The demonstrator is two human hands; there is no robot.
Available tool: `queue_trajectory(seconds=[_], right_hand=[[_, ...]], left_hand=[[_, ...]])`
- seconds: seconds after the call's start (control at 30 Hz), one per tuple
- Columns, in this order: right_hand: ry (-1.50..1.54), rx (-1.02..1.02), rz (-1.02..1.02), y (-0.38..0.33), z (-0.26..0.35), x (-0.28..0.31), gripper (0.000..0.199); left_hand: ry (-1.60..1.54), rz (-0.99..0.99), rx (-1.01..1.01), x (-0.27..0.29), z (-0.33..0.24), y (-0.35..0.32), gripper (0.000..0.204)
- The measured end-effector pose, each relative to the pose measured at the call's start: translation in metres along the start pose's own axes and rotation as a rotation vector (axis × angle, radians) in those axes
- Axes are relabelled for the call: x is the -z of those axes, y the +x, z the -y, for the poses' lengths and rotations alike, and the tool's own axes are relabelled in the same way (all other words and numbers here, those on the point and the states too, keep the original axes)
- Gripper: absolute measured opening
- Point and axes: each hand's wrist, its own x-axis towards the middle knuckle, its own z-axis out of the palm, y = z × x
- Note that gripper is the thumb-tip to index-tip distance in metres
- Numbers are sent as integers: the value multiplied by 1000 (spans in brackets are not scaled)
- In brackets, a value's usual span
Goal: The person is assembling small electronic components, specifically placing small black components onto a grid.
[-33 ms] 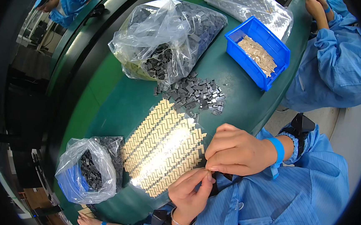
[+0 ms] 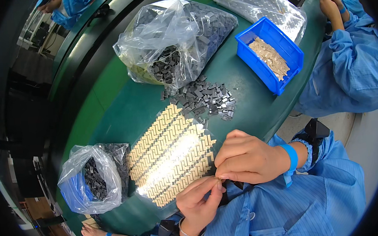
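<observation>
My left hand (image 2: pixel 199 201) and my right hand (image 2: pixel 249 158) meet at their fingertips near the table's front edge. Both are closed in a pinch, and whatever lies between the fingers is too small and too covered to name. Just left of them is a clear sheet (image 2: pixel 174 152) bearing rows of small tan adhesive pieces, with glare across its middle. Beyond the sheet, a loose pile of small black plastic parts (image 2: pixel 205 97) is spread on the green table.
A large clear bag (image 2: pixel 170 40) of black parts stands behind the pile. Right of it are a blue bin (image 2: pixel 272 55) holding tan pieces and bubble wrap (image 2: pixel 264 7). A smaller open bag (image 2: pixel 94 179) of black parts is at left. Co-workers' hands show at far right (image 2: pixel 332 5) and lower left (image 2: pixel 94 234).
</observation>
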Motion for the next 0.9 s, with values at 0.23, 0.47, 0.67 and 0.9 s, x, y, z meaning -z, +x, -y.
queue_trajectory(seconds=[0.23, 0.47, 0.67, 0.9], right_hand=[[63, -112, 39, 4, -1, 9, 8], [558, -510, 16, 9, 8, 15, 10], [776, -613, -21, 3, 6, -3, 14], [633, -546, 9, 4, 7, -1, 14]], left_hand=[[-226, -21, 101, -3, 2, 2, 9], [-447, -169, 157, -4, 6, 4, 11], [-388, -185, 159, -9, 8, 3, 14], [-317, -234, 118, -12, 5, 3, 15]])
